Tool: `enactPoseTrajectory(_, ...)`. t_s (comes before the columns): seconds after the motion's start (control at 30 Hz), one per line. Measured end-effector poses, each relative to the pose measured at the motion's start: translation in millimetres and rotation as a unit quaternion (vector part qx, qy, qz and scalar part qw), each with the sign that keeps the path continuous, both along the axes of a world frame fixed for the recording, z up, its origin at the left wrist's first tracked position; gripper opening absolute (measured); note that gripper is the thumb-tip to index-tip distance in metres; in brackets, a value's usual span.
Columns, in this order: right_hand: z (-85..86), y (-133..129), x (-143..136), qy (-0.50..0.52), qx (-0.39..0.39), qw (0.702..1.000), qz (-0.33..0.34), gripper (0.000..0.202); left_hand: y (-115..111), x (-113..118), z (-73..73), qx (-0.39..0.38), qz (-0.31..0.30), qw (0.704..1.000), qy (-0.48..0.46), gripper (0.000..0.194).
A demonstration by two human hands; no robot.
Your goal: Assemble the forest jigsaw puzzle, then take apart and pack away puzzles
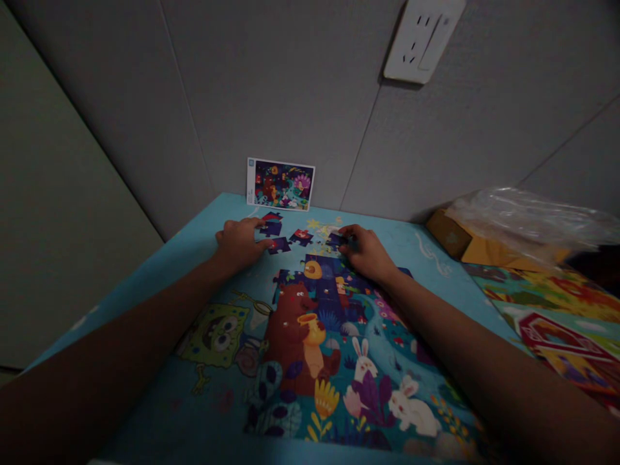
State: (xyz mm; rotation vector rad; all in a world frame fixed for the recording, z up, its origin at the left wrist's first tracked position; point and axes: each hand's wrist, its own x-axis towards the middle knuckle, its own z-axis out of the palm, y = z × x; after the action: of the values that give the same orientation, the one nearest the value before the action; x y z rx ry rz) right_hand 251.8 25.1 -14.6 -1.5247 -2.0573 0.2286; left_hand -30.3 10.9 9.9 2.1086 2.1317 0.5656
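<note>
Near frame center, the right hand (365, 253) pinches a jigsaw piece (334, 240) beyond the bear puzzle (334, 352); leftward, the left hand (239, 243), half open, touches loose pieces (279, 245).

A grey wall (300, 84) is divided by thin seams; a white socket plate (425, 40) is mounted on it; the left side is filled by a pale panel (53, 206); a blue-covered table (203, 237) is dimly lit.

Dim, muted light; pale sheen on the plastic wrap (527, 216) beyond the right side of the puzzle (353, 349); deep shadow over the left forearm (145, 349) beside it; soft detail behind it; dark, stretched outer edges.
</note>
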Motion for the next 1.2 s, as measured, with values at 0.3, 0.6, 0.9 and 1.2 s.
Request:
enactPoseTrajectory(0.3,0.2,-2,0,0.051,0.054,0.997,0.027,0.040,4,-3,-3.5,0.010,-0.028,0.999,-0.012,0.046)
enactPoseTrajectory(0.6,2.1,-4,-3,0.054,0.044,0.997,0.040,0.034,10,-3,-9.0,0.015,0.008,0.999,0.031,0.066)
enactPoseTrajectory(0.9,1.0,-3,-2,0.082,0.029,0.995,0.045,0.041,11,-6,-3.6,0.005,0.021,1.000,-0.005,0.056)
enactPoseTrajectory(1.2,-0.3,-3,-2,0.055,0.040,0.997,0.043,0.037,6,3,2.4,0.099,-0.059,0.956,-0.269,0.021)
